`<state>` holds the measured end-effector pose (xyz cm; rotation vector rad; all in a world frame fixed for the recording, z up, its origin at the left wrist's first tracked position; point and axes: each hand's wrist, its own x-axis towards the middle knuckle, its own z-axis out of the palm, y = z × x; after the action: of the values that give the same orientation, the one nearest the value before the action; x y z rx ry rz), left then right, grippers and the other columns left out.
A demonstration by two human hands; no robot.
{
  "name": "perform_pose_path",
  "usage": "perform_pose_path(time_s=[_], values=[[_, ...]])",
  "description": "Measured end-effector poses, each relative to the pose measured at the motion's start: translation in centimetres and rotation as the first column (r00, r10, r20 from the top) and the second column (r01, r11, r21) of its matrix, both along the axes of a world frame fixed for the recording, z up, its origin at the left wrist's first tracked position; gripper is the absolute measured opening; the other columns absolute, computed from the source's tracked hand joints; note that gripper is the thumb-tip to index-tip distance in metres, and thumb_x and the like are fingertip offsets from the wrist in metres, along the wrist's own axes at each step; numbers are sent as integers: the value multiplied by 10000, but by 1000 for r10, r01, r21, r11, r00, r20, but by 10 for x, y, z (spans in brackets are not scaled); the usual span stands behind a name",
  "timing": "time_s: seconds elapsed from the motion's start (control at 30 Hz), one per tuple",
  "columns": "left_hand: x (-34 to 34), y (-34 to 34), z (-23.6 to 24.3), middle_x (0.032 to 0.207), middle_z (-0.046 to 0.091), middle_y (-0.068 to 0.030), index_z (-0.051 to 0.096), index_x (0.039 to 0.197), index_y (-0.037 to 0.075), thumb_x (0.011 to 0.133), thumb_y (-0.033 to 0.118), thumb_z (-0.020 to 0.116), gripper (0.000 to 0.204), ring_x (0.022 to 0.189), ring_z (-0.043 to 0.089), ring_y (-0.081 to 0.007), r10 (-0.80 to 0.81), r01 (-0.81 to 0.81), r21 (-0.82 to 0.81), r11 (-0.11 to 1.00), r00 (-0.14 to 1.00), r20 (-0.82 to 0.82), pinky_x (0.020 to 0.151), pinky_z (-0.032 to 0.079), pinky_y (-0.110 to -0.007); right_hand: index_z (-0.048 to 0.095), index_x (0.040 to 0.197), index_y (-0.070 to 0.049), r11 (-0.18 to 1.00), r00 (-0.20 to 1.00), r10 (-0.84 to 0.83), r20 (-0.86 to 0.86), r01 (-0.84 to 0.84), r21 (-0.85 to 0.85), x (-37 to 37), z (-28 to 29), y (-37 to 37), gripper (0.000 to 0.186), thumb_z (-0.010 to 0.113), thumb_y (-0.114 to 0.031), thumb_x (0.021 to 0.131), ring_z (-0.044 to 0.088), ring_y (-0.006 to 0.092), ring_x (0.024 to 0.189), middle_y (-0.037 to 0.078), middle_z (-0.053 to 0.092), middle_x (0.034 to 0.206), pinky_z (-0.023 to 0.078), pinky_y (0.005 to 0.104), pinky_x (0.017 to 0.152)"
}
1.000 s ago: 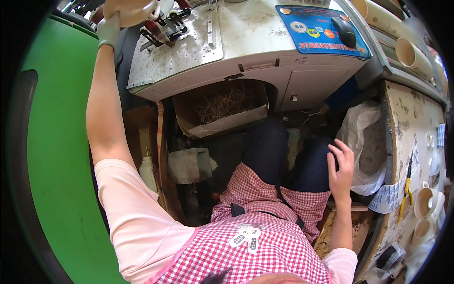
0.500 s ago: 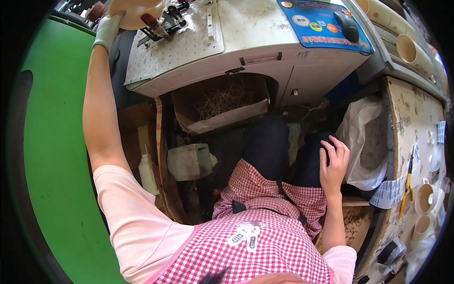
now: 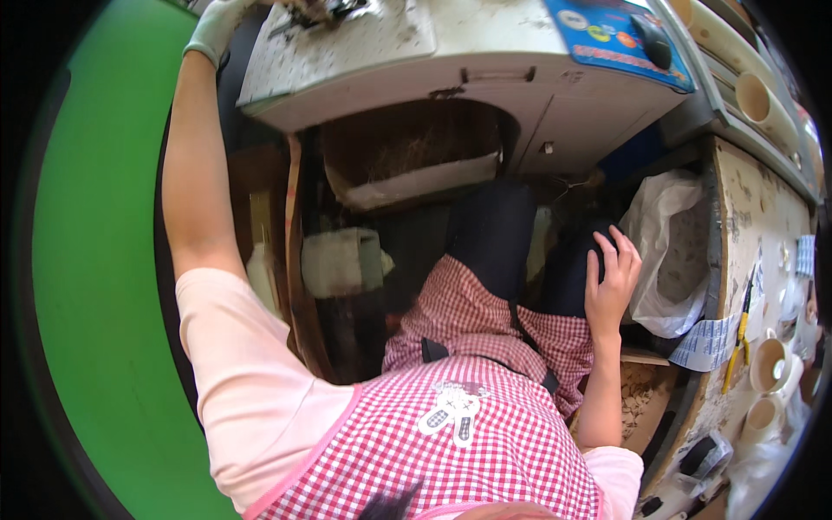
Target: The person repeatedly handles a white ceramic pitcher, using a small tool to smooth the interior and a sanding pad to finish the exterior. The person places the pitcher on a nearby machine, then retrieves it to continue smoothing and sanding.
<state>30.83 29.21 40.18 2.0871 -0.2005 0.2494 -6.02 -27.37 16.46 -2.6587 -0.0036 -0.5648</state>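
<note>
My left hand (image 3: 217,33), in a pale glove, reaches up to the top edge of the picture beside the perforated plate (image 3: 364,41) on a white machine. Its fingers are mostly cut off by that edge, so what they hold or touch is hidden. A dark metal fixture (image 3: 334,12) is mounted on the plate near this hand, partly out of view and blurred. My right hand (image 3: 614,282) is bare and lies on my right thigh, fingers somewhat apart and with nothing in them.
A green panel (image 3: 95,260) runs along my left. Below the machine is a box (image 3: 416,184) of thin scraps. A computer mouse (image 3: 650,41) rests on a blue pad (image 3: 598,33). At right are a white plastic bag (image 3: 663,251), yellow-handled pliers (image 3: 737,351) and cups (image 3: 770,364).
The view has shifted, and the machine sits higher in the picture. The round tan piece at my left hand has gone out of sight past the top edge. My right hand stays on my thigh.
</note>
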Motion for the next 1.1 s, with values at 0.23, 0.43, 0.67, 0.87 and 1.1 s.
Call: perform_pose_path(time_s=[0.23,0.43,0.67,0.87,1.1], values=[[-223,34,-144,1220,725,-97,687,1294,10,1002,314,665,422,1117,671,-185,454,-381,-288,879,853,257,979,511,-313,640,1350,-56,1000,998,6,-59,-6,8,-46,-15,2,339,615,-164,1030,461,351,1415,151,547,1500,330,451,1185],[-391,94,-321,1343,662,-194,669,1287,31,1000,223,610,350,1258,616,-364,849,-787,336,517,521,-87,1076,479,-412,675,1251,23,920,991,-124,-55,135,368,-84,-1,7,285,533,-165,1091,590,242,1270,139,662,1339,406,363,1123],[-398,174,-376,1568,466,-191,512,1509,156,1004,305,601,534,1403,476,-407,815,-503,741,445,570,-103,1140,439,-482,701,1181,12,855,998,-60,-22,63,515,-62,27,41,255,546,-171,1098,646,174,1123,75,703,1182,488,312,1029],[-330,219,-382,1548,483,-236,529,1497,99,912,441,701,699,1356,539,-417,754,-152,787,598,441,-487,1049,513,-499,711,1073,12,894,990,135,-38,-105,436,-55,30,75,141,620,-82,1020,680,264,1020,133,702,1084,521,323,911],[-313,251,-399,1014,737,-158,747,1058,-40,823,206,822,348,868,678,-288,692,-323,614,720,257,-675,687,537,-492,709,1037,13,891,996,76,-56,-43,452,-69,38,76,112,648,-63,982,690,304,957,149,699,1045,539,347,848]])
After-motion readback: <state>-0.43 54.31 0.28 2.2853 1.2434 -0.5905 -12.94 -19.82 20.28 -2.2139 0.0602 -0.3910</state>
